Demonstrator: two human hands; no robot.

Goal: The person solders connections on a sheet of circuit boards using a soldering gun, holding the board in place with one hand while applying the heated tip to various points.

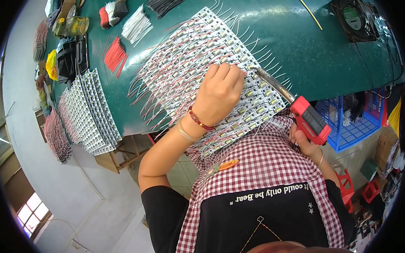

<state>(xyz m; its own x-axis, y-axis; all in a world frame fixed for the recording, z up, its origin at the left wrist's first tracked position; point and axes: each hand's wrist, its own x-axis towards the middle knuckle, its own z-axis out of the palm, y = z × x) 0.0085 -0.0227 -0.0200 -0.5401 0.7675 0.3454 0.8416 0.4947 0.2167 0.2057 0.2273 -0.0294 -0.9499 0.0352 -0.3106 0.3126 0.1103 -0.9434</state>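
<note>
Circuit strips (pixel 200 59), narrow white ones with small parts and red and white wire leads, lie side by side in a wide sheet on the green table (pixel 312 54), and the work at this moment looks like soldering leads onto them, partway through the sheet. The left hand (pixel 218 93) is curled into a loose fist that presses down on the strips near the sheet's right side; the fingers fold under, and whether they pinch a wire cannot be told. The right hand (pixel 307 141) is wrapped closed around the red and black grip of a soldering gun (pixel 296 109), whose metal barrel slants up and left so that its tip sits just beside the left knuckles, at or touching a strip.

In my judgement the next joint calls for a steady left hand holding the lead flat and a small shift of the tip along the row, kept clear of the fingers.

The left forearm rises from the lower edge, wrist bent forward, with a red bead bracelet (pixel 200 119) on it. The right wrist stays low at the table's near edge, over a red-checked apron (pixel 263 160).

Farther left lie another stack of white strips (pixel 89 113), bundles of red wire (pixel 115 54), white wire (pixel 137 26) and black wire (pixel 164 0). A small fan (pixel 353 18) sits at the far right, and a blue basket (pixel 354 123) stands below the table.
</note>
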